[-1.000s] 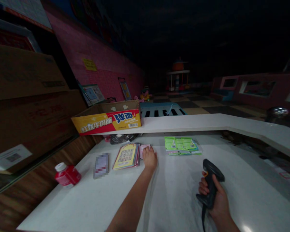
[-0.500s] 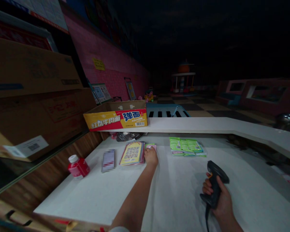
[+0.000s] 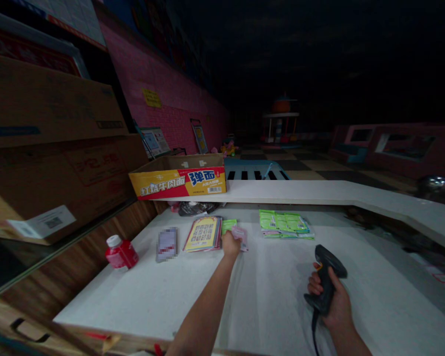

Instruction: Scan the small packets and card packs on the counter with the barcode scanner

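Observation:
My left hand point(image 3: 231, 244) is closed on a small pink packet point(image 3: 241, 237), holding it just over the white counter point(image 3: 274, 287). Behind that hand lies a green packet point(image 3: 229, 225). A stack of booklets with a yellow printed cover point(image 3: 203, 234) is right beside it on the left. In my right hand point(image 3: 335, 301) is a black barcode scanner point(image 3: 327, 277), gripped by its handle, with a cord hanging down. A pile of green packets point(image 3: 283, 223) lies between the two hands, farther back.
A pixelated phone-like slab point(image 3: 166, 244) and a red bottle with a white cap point(image 3: 121, 252) stand to the left. An open yellow and red carton point(image 3: 181, 180) sits on the raised ledge point(image 3: 300, 192). Large cardboard boxes point(image 3: 59, 168) are stacked at far left.
My left hand has drawn the pink packet toward me and slightly right, off the green packet, which now shows more. The scanner in my right hand has shifted slightly left.

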Tool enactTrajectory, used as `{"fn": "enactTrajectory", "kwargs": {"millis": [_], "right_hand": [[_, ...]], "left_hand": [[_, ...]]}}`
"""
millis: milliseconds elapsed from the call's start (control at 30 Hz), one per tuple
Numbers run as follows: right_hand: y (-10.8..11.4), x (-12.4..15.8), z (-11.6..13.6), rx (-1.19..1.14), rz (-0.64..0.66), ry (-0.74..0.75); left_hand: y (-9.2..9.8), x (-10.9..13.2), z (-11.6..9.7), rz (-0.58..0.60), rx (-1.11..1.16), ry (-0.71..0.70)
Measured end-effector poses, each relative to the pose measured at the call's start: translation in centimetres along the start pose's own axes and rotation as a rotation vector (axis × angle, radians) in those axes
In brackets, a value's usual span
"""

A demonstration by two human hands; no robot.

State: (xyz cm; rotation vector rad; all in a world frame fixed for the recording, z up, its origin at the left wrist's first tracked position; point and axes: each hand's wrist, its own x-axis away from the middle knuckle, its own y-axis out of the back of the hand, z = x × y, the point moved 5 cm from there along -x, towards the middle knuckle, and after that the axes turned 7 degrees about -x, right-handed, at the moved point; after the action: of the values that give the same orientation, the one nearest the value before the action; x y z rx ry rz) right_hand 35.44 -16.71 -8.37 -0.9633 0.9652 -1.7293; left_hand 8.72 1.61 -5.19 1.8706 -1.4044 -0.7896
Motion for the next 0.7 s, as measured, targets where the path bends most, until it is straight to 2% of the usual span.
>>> {"fn": "enactTrajectory", "kwargs": {"millis": [67,233,300,567,700], "right_hand": [[0.1,0.0,-0.1,0.014,0.001,-0.017],[0.2,0.1,-0.5,0.144,0.007,-0.046],[-0.2,0.3,-0.9,0.246,0.011,-0.051],[-4.4,3.5,-5.4,0.665,0.108,-0.164],[-5.3,4.8,-7.1,0.797,0.099,-0.166]], "left_hand": [[-0.3,0.5,1.0,0.008,0.080,-0.037],[-0.4,1.8,3.0,-0.134,0.439,-0.152],[-0.6,1.9,3.4,-0.152,0.508,-0.173],[-1.3,1.6,3.9,-0.135,0.564,-0.151],[-1.5,1.5,4.2,-0.157,0.550,-0.168]]}}
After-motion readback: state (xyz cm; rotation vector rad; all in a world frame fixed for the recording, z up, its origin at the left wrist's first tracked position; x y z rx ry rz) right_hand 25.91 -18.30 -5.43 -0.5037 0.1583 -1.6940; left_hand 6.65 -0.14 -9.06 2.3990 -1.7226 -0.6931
